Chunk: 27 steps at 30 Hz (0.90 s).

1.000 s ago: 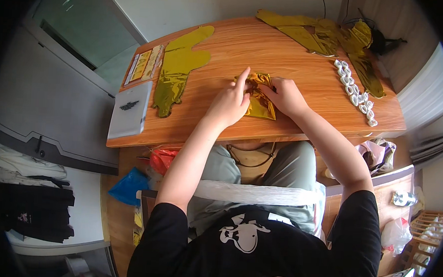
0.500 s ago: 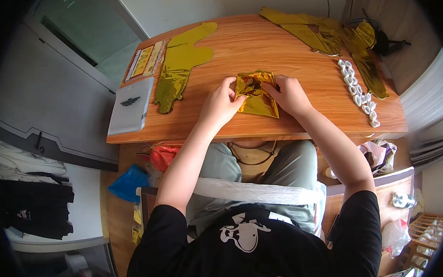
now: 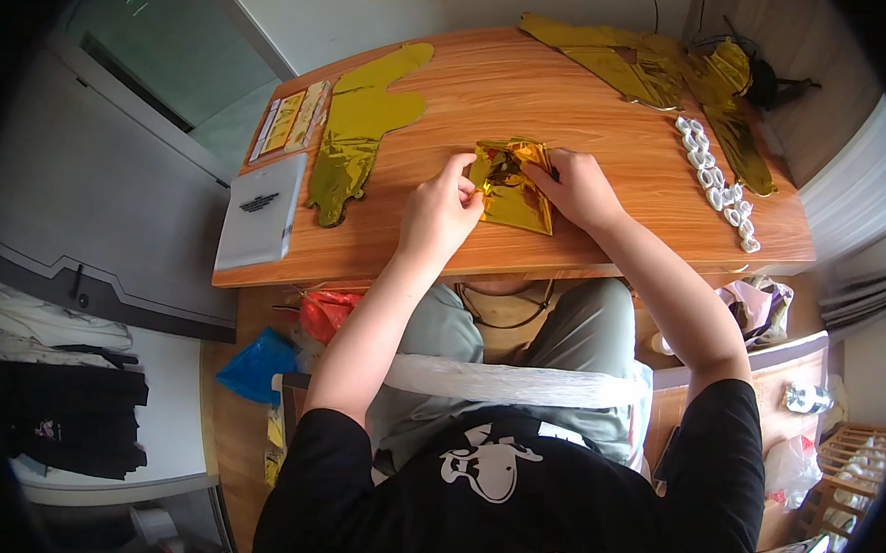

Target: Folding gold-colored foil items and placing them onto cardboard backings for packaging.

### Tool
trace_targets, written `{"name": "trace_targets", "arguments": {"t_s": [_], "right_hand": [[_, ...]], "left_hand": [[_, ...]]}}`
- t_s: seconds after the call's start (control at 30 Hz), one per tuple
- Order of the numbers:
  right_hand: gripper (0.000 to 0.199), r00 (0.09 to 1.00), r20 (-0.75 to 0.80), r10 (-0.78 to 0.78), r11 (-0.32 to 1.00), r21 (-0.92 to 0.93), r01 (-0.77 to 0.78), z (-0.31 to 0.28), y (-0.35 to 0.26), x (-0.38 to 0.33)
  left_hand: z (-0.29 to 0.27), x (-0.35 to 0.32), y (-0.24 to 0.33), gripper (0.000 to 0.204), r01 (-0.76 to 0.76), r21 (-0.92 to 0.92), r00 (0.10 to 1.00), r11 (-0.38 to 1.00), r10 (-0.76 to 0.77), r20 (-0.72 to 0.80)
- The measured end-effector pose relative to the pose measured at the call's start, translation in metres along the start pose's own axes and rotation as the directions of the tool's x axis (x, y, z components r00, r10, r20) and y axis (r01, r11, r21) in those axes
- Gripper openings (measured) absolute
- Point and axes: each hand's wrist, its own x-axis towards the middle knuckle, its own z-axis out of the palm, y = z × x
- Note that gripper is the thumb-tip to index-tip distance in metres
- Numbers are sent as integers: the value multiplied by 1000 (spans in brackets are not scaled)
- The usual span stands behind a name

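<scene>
A shiny gold foil balloon [image 3: 517,210], folded down to a small, roughly square packet, rests on the wooden table in front of me. Its upper part is crumpled, while the lower part lies smoother. My left hand [image 3: 438,211] pinches the packet's left edge between thumb and fingers. At the upper right of the packet, my right hand [image 3: 582,191] is closed on the foil, its thumb pressed into the folds. Some of the right fingertips are hidden.
A flat gold foil balloon [image 3: 371,113] lies to the left, beside packaged cards [image 3: 293,120] and a stack of clear plastic bags [image 3: 254,212]. More gold foil [image 3: 625,61] covers the far right corner. Several small white rolls [image 3: 709,178] line the right side of the table [image 3: 473,88].
The packet's lower edge has shifted slightly left. The fingers of my left hand have changed position a little at the edge; my right hand has hardly moved.
</scene>
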Motion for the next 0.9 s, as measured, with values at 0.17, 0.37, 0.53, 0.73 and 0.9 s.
{"name": "trace_targets", "arguments": {"t_s": [0.17,0.37,0.53,0.73,0.9], "right_hand": [[33,1000,7,-17,1000,-11,17,1,2,0],[35,995,-54,-87,996,6,87,7,7,-1],[35,991,-61,-116,993,-13,116,7,8,0],[34,992,-49,-116,993,-15,116,10,10,0],[33,991,-10,-135,991,-2,135,7,7,-2]], "left_hand": [[3,-4,-2,35,-76,173,993,982,91,-81],[6,-1,0,30,-83,248,990,965,108,-90],[11,6,-7,26,-183,213,977,960,202,-72],[-4,-6,-14,32,-349,250,937,903,333,104],[-21,-25,-21,47,-459,233,873,857,387,298]]}}
